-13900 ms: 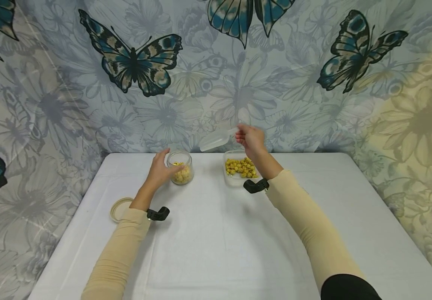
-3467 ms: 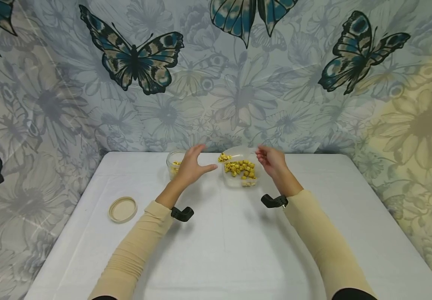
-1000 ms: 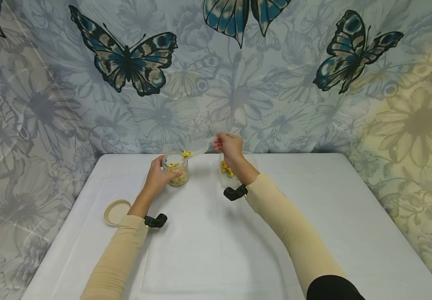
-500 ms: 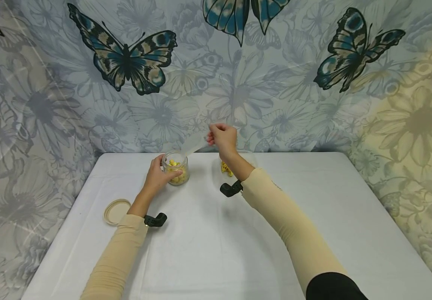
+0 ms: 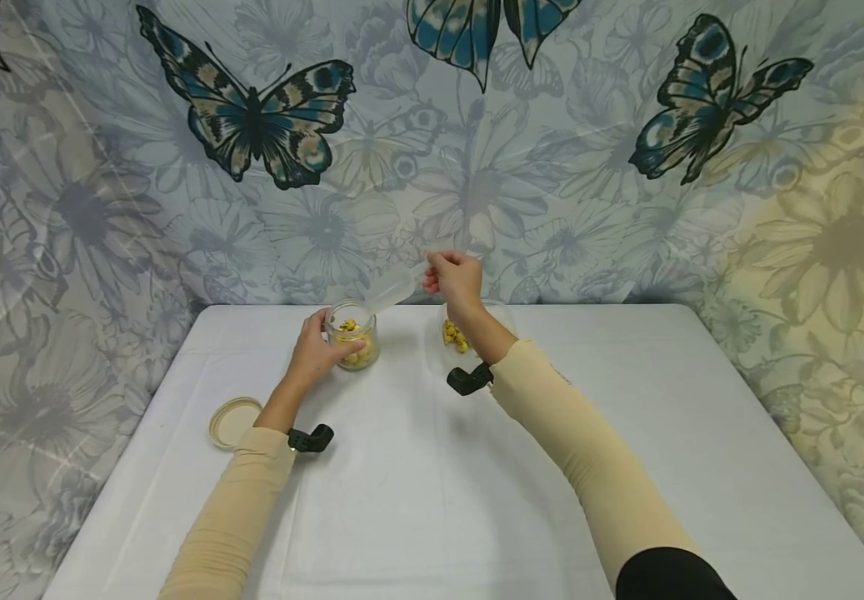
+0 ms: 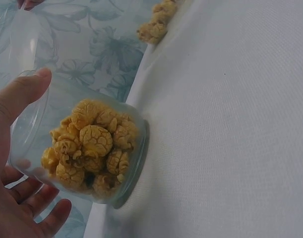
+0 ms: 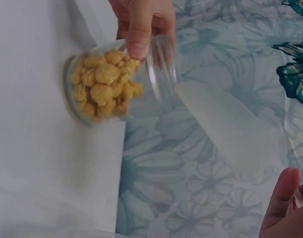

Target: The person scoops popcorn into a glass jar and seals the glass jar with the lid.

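My left hand [image 5: 315, 352] grips a glass jar [image 5: 369, 352] that stands near the table's back edge, thumb on the near side and fingers round the far side. Caramel popcorn [image 6: 91, 144] fills the jar's lower part, as the left wrist view shows. Between thumb and fingers my right hand [image 5: 458, 285] pinches the handle of a translucent plastic scoop [image 5: 391, 288]. The scoop slants down toward the jar, its lip at the jar's mouth [image 7: 163, 79]; no popcorn shows in it. Behind my right forearm is a clear plastic container [image 5: 442, 360], partly hidden, with popcorn [image 5: 454, 335] inside.
A round beige-rimmed lid [image 5: 220, 423] lies on the table left of the jar, partly covered by my left wrist. White cloth covers the table [image 5: 402, 483]. A fabric backdrop [image 5: 476, 192] printed with butterflies and flowers hangs right behind the table's back edge.
Popcorn on the scoop's tip a second ago has gone into the jar. The scoop rose and tipped, then drew back slightly right. Earlier, my left hand was off the jar, near the container.
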{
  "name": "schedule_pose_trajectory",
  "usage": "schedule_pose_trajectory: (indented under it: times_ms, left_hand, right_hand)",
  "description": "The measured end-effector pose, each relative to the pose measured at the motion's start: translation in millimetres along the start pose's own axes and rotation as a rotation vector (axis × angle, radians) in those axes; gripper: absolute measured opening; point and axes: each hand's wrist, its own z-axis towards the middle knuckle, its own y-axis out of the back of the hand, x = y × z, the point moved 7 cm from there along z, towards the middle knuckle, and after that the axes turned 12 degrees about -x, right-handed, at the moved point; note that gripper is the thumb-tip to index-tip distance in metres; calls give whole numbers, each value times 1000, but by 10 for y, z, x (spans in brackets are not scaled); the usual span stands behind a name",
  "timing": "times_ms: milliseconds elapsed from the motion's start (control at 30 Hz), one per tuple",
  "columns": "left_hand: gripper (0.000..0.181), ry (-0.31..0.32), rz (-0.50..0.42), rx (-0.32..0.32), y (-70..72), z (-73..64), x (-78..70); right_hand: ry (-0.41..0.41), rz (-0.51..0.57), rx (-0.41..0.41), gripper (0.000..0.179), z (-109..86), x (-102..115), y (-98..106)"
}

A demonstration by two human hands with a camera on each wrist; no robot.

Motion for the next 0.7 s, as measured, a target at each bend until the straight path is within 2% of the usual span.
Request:
schedule_pose_trajectory:
  times_ms: [400,700]
  left_hand:
    - [95,-14,11,18,11,-9,-16]
    - [98,-9,19,25,11,17,-23]
  right_hand:
    - [-35,25,-5,13,17,-52,7]
    - [-50,37,0,13,32,-66,12]
